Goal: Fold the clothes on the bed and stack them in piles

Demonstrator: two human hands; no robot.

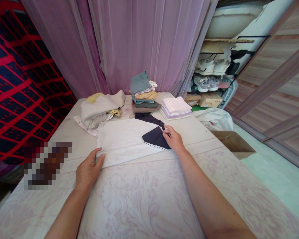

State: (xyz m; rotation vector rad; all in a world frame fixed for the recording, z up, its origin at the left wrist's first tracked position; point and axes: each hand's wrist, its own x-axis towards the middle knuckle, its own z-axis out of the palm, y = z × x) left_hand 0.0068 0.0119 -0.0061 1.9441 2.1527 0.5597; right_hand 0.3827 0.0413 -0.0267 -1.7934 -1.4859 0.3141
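A white garment (pixel 122 132) with dark purple sleeve-like parts lies spread flat across the bed. One dark part (pixel 155 136) has a white dotted trim along its lower edge. My right hand (pixel 173 138) pinches the dark cloth at the garment's right end between thumb and fingers. At the opposite end, my left hand (pixel 89 168) rests against the white edge, thumb and fingers apart. Beyond the garment stands a stack of folded clothes (pixel 146 104) in green, yellow and brown. To its right is a smaller pile of folded pale pink cloth (pixel 176 108).
Loose beige and yellow clothes (pixel 102 108) are heaped at the back left of the bed (pixel 139 202). A purple curtain (pixel 144 46) hangs behind. On the right are a shoe rack (pixel 211 68), a plastic bag (pixel 215 119) and an open cardboard box (pixel 231 142) on the floor.
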